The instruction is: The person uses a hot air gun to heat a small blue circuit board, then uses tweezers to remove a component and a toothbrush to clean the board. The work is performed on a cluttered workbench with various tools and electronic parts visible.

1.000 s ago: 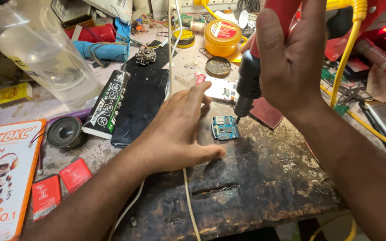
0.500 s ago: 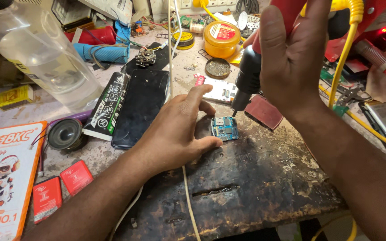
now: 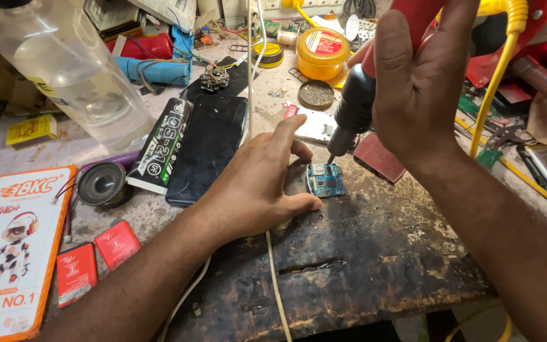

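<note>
Right hand [image 3: 425, 95] grip closed around hot-air tool [image 3: 352, 117], nozzle at board's [image 3: 325, 180] 12 o'clock; left hand [image 3: 254, 187], fingers loose, empty, touches board's 9 o'clock edge.

Lower centre of frame: dark scorched bench [image 3: 375, 266] bare apart from a white cable [image 3: 278, 285]; passage open there. Centre blocked by left hand [image 3: 254, 183] beside small blue circuit board [image 3: 325, 180]. Left crowded: black phone [image 3: 207, 149], plastic bottle [image 3: 71, 73], orange box [image 3: 7, 253].
</note>
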